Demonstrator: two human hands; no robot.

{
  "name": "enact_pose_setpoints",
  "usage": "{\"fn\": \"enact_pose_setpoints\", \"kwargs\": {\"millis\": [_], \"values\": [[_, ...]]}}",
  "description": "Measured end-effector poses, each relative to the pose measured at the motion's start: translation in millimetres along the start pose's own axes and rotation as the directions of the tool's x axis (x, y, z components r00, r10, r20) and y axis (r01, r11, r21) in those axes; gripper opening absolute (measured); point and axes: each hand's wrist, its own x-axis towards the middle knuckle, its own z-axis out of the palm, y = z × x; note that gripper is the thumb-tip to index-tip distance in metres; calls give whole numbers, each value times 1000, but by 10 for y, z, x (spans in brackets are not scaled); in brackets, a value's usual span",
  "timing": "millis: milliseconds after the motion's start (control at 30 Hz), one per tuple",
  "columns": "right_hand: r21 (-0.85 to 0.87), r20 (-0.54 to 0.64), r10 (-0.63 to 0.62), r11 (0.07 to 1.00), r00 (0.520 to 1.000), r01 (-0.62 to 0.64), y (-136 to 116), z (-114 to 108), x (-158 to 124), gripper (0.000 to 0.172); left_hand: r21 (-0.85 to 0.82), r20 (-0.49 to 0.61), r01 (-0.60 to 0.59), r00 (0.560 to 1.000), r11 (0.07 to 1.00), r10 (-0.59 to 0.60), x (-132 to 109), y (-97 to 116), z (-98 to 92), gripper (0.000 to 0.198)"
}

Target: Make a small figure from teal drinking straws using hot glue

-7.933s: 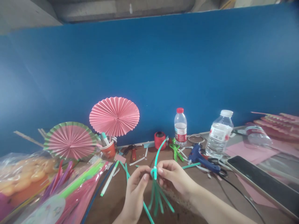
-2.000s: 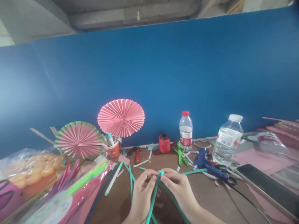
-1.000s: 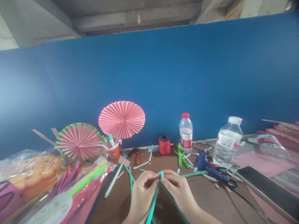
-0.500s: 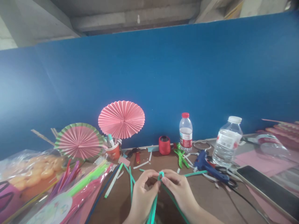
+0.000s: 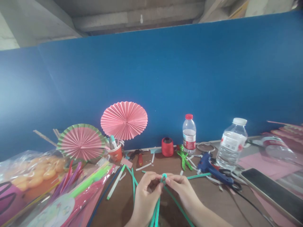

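Note:
Between my two hands, at the lower middle of the head view, is a small loop of teal pipe cleaner (image 5: 164, 177). My left hand (image 5: 147, 192) pinches it from the left, with several teal strands (image 5: 155, 214) hanging down beneath the fingers. From the other side my right hand (image 5: 181, 192) grips the loop's right edge between thumb and fingers. One more teal strand (image 5: 177, 203) slants down to the right under that hand. Fingertips partly cover the join of the loop.
Behind stand a red round device (image 5: 167, 147), a red-capped bottle (image 5: 189, 135) and green pliers-like clips (image 5: 183, 159). On the right lie a blue glue gun (image 5: 214, 170), a white-capped bottle (image 5: 232, 143) and a phone (image 5: 272, 192). Plastic packs (image 5: 71, 201) and paper fans (image 5: 124, 120) are left.
Both hands keep their pinch on the loop, and its shape shifts slightly. My right fingers sit a little farther right. The whole view has moved a touch.

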Motion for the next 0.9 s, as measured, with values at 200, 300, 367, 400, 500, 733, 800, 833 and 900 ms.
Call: {"fn": "enact_pose_setpoints", "kwargs": {"millis": [200, 300, 367, 400, 500, 733, 800, 833, 900], "values": [[-55, 16, -37, 998, 999, 38, -15, 11, -8, 20, -33, 12, 14, 1000, 999, -14, -7, -15, 16, 10], [-65, 3, -44, 997, 999, 44, -2, 4, -4, 19, -31, 11, 18, 1000, 999, -18, -10, -27, 10, 10], [-31, 0, -34, 999, 999, 34, 6, -2, -3, 20, -52, 12, 42, 999, 998, -42, -15, -36, -3, 10], [0, -1, -24, 1000, 1000, 24, 7, -4, -3, 20, -76, 8, 64, 998, 995, -63, -18, -41, -10, 9], [88, -12, 16, 996, 1000, -15, -5, -1, -10, 19, -186, -7, 154, 987, 970, -158, -20, -52, -24, 9], [112, 64, 10, 994, 998, -17, -6, 17, -16, 21, -417, 76, 271, 962, 868, -264, 12, -5, 24, 15], [94, 88, 3, 995, 996, -11, 4, 21, -15, 24, -430, 83, 253, 967, 866, -241, 13, 4, 32, 19], [93, 91, 3, 996, 996, -12, 5, 25, -17, 25, -438, 87, 245, 969, 865, -231, 10, 5, 33, 20], [106, 96, 12, 994, 995, -23, -3, 37, -22, 28, -454, 101, 245, 969, 857, -224, 0, 4, 33, 21]]}}
